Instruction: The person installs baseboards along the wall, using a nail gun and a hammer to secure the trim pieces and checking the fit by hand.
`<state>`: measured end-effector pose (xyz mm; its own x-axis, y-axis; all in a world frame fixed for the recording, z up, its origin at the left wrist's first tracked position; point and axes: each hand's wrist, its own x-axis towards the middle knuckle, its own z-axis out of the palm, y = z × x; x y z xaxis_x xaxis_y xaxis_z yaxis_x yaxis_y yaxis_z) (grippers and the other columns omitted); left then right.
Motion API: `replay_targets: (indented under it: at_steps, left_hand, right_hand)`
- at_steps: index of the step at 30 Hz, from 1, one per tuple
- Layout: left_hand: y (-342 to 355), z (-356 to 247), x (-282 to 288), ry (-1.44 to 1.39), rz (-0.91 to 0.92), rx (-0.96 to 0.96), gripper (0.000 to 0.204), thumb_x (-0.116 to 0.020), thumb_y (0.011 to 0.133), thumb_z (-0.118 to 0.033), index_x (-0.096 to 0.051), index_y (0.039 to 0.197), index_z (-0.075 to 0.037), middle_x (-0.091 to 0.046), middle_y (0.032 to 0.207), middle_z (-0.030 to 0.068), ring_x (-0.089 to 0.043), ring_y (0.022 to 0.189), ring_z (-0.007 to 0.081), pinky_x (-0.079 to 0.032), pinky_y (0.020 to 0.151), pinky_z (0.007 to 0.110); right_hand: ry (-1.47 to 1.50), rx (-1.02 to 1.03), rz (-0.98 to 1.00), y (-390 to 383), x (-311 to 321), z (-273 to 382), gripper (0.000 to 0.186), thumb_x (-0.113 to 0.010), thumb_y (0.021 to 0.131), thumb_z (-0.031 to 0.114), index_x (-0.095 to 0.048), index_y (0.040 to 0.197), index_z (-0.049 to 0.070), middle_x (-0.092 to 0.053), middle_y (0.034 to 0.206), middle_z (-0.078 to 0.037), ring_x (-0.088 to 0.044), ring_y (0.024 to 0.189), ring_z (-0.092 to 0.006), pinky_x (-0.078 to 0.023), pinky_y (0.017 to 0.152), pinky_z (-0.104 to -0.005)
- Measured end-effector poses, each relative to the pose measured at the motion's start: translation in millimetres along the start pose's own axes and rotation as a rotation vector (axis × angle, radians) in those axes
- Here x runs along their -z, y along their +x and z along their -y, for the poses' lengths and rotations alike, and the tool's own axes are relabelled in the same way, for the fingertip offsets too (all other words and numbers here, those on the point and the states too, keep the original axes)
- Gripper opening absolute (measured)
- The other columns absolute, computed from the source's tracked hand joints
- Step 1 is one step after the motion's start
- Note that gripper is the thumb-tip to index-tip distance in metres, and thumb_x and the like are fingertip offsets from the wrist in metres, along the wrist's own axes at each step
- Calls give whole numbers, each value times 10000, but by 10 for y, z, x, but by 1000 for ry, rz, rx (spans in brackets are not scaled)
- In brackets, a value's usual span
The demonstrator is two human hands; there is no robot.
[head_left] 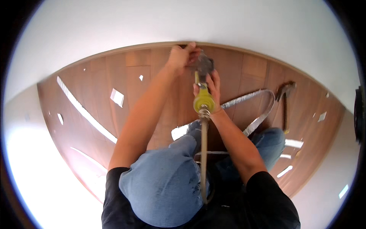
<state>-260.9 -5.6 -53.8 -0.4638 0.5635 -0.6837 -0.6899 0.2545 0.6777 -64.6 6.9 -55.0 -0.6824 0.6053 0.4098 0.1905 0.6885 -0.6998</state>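
Yellow-green and black, a hose-fed hand tool is held just short of the narrow light-brown wooden trim at the foot of the white wall; contact between them cannot be made out. Its casing is wrapped by the grip of the right hand, presumably so that its weight is steadied. The left hand is set at the trim beside the tool's front, perhaps for guidance; whether anything is pinched by its bent fingers cannot be told. The pale hose is led straight back, seemingly clear of both arms. On the reddish-brown plank floor, a brown-handled claw hammer is laid rightward, apparently within reach.
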Motion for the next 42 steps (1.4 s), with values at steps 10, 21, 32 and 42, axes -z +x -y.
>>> replay_targets:
  at_steps: [10,21,32,42]
  left_hand:
    - [77,51,-60,-65,142,-2,313,-636,1029,-258,-673,971,48,-755,1003,158,-711,797,231,-600,698,354]
    - [100,94,-8,43,396,-148,402,-525,1077,-409,-676,1180,-51,-717,1100,67,-665,909,149,-549,791,308]
    - [230,180,108,7,434,-121,438,-580,1045,-437,-656,1256,-61,-690,1217,85,-649,1069,180,-522,942,336]
    - [206,207,127,60,350,-178,315,-581,1059,-349,-696,1178,-80,-731,1115,37,-656,941,135,-520,815,288]
  right_hand:
    - [264,-167,-33,117,31,35,549,-746,824,90,-616,1354,144,-635,1309,-95,-465,1320,-452,-384,1139,-519]
    - [267,-218,-62,206,59,69,474,-746,836,84,-633,1294,122,-646,1266,-108,-501,1267,-428,-398,1116,-507]
    - [307,-239,-36,114,96,21,460,-736,847,89,-627,1293,112,-643,1271,-123,-483,1282,-448,-384,1133,-518]
    - [280,-205,-62,159,73,-14,472,-736,850,94,-631,1310,122,-649,1249,-114,-489,1273,-430,-385,1130,-521]
